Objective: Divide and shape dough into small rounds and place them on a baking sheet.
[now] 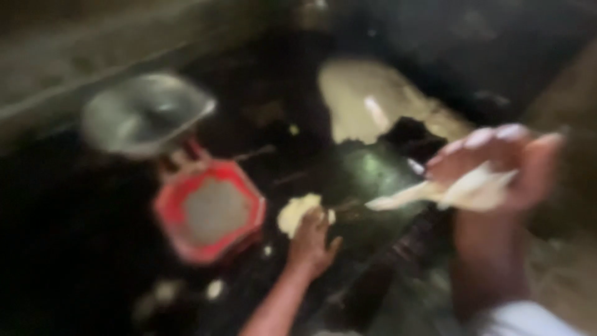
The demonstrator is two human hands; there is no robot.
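Left hand pressing fingers together on dough lump beside red scale, right hand clamped on pale dough strip; blurred view, strip likely to tear or drop if stretched.

A pale lump of dough lay flattened just right of the red-rimmed scale. A pale, limp strip of dough hung well right of the scale.
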